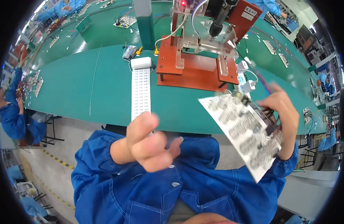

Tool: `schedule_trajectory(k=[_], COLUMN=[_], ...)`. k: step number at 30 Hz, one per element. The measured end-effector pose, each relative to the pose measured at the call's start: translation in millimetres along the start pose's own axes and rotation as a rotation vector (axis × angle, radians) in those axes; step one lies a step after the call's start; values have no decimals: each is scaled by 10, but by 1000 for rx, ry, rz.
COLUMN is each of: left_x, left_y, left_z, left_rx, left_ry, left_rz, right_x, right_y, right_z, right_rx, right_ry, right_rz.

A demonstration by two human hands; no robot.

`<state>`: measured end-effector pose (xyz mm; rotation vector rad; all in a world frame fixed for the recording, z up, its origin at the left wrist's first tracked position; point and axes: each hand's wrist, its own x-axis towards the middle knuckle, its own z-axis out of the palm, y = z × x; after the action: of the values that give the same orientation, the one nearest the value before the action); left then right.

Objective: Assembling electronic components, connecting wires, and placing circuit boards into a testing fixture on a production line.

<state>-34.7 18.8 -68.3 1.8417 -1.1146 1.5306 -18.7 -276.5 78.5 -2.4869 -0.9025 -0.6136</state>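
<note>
My right hand (286, 110) grips a white circuit board (231, 128) by its right side, tilted in the air past the table's front edge. Its face is crowded with components, smeared by motion, and dark parts and wires sit near my fingers. My left hand (147, 143) is raised in front of my body, its fingers loosely bent and apart, with nothing visible in it. Just beyond that hand, a strip of printed labels (141, 93) runs toward me from a white roll (141, 62) on the table.
A red-brown fixture (194, 71) with clear blocks and a black tool stands on the green table (67, 86). Beside it are a power strip with white plugs (248, 86) and a green post (144, 28). Other boards (125, 22) lie farther off; a co-worker in blue (13, 115) sits left.
</note>
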Motion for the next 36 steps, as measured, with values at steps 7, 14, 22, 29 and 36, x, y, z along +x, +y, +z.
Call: schedule_trajectory(k=[7,14,22,29,36], left_x=[179,597,776,560,518], left_y=[-126,-217,-454,-557,-706], left_z=[-103,48,30,299,491], left_rx=[284,325,-160,-250,30], left_ry=[-214,-525,-694,-658,-685], left_rz=[230,407,235,-378,-360], right_x=[-26,-36,-56,-614,-167], right_y=[-199,-204,225,-125,-18], right_z=[234,411,620,1825,2252], right_rx=[323,611,754,598,1445], right_ry=[-247,-597,-539,64,372], right_rz=[190,305,133,77,549])
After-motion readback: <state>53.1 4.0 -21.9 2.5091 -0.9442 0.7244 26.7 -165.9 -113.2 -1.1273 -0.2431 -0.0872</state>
